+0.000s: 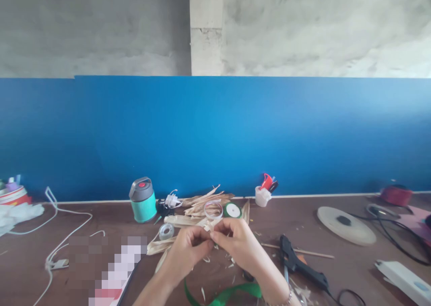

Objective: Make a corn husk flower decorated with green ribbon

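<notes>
Over the middle of the table, my left hand (188, 247) and my right hand (235, 241) meet at the fingertips. Both are closed in a pinch on a small pale piece of dried husk (208, 225), mostly covered by the fingers. Behind them lies a heap of dried corn husks (205, 202), with a clear ring-shaped roll (213, 210) and a green ribbon spool (233, 210) on or beside it. A roll of clear tape (166, 231) sits left of my left hand. Below my wrists a green ribbon (235, 292) lies loose among husk scraps.
A black glue gun (299, 263) and a thin wooden stick (316, 254) lie to the right. Farther right are a round pale disc (357, 229) and a white box (404, 281). A teal jar (144, 207), white cup (261, 197) and white cable (72, 227) stand or lie around.
</notes>
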The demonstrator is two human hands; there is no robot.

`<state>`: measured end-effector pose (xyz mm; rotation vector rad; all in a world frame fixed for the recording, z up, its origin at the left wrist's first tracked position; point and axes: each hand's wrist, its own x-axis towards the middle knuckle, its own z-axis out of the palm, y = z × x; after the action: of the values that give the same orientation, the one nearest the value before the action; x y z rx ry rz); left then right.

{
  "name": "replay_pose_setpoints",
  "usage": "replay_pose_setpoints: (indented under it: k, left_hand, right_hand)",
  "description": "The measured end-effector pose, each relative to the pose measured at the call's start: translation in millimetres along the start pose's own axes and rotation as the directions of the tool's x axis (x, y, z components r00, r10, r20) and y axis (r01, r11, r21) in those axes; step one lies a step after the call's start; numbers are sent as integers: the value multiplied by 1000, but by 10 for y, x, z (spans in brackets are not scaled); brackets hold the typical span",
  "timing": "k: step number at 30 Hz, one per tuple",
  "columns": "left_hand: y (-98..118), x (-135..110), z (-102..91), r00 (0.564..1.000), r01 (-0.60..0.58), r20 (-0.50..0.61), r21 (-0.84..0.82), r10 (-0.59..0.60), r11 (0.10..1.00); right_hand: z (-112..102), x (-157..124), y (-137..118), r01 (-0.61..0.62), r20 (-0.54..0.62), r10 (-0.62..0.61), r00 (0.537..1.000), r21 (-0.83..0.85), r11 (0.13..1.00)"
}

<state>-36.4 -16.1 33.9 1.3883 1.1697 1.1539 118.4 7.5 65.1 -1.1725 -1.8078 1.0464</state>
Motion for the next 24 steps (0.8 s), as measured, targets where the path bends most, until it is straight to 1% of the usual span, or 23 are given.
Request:
replay_pose_setpoints:
  k: [3, 5, 9, 11, 13, 15, 17, 21, 24]
  left_hand:
    - [-4, -8, 3, 998, -53, -33, 112, 57, 992]
    - [6, -12, 30, 994, -66, -75, 155, 79, 986]
    - [31, -12, 86, 988, -52, -139, 145, 73, 988]
    - [38, -16, 91, 991, -35, -123, 106, 48, 994]
    - [40, -23, 82, 997, -1, -80, 49, 5, 999]
    - [39, -29, 70, 998, 48, -42, -6, -48, 999]
    - [36, -30, 64, 996, 78, -29, -34, -79, 996]
    - [19, -17, 75, 997, 70, -33, -35, -71, 997]
    - [7, -10, 101, 997, 71, -39, -32, -72, 997]
  right_hand:
    - [-4, 3, -15, -6, 28, 7, 1000, -41, 999]
    - [4, 15, -6, -16, 31, 18, 999, -47, 999]
    - [15, 49, 50, -47, 53, 46, 998, 24, 999]
    - [3, 58, 77, -61, 66, 56, 996, 63, 996]
    - [-21, 55, 92, -72, 82, 66, 994, 80, 994]
    - [-51, 44, 93, -81, 113, 72, 991, 76, 994]
    - [-77, 31, 84, -79, 139, 70, 988, 61, 995]
    - [-98, 15, 56, -48, 158, 41, 987, 41, 998]
    - [-89, 16, 46, -56, 145, 54, 988, 6, 998]
